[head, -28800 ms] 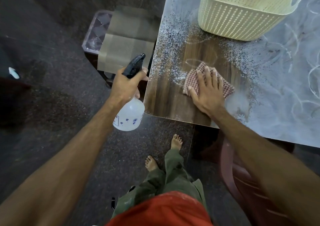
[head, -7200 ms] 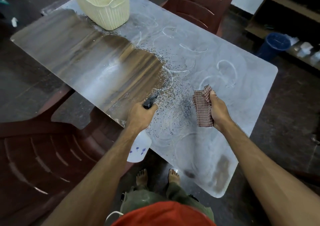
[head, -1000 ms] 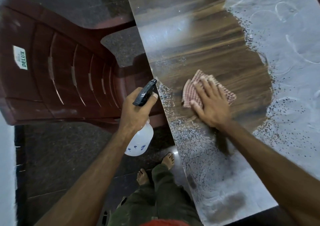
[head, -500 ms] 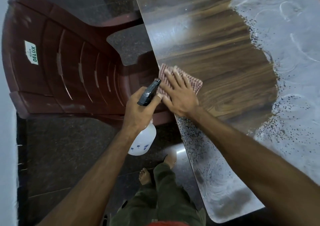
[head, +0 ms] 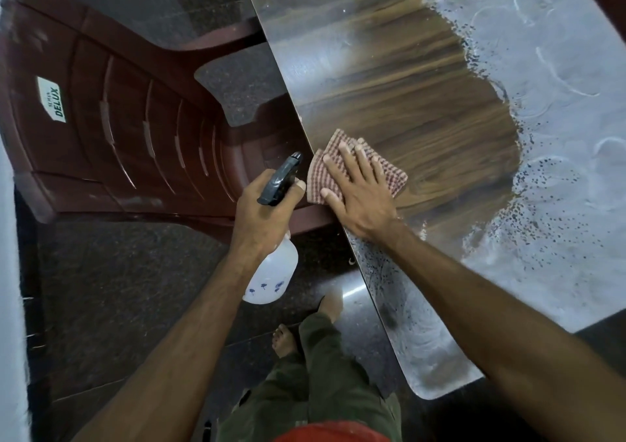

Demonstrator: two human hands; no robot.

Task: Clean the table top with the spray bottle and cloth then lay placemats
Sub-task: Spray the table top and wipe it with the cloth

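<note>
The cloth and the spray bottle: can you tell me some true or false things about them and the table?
1. The right hand presses flat on the checked cloth. True.
2. The left hand holds the spray bottle above the table. False: it is beside the edge, over the floor.
3. The whole table is wiped. False: white film still covers the far part.
4. A dark red chair stands beside the table. True.

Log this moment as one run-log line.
stage: wiping | right hand: flat on red checked cloth at table edge | left hand: grips white spray bottle | placemats: unseen
</note>
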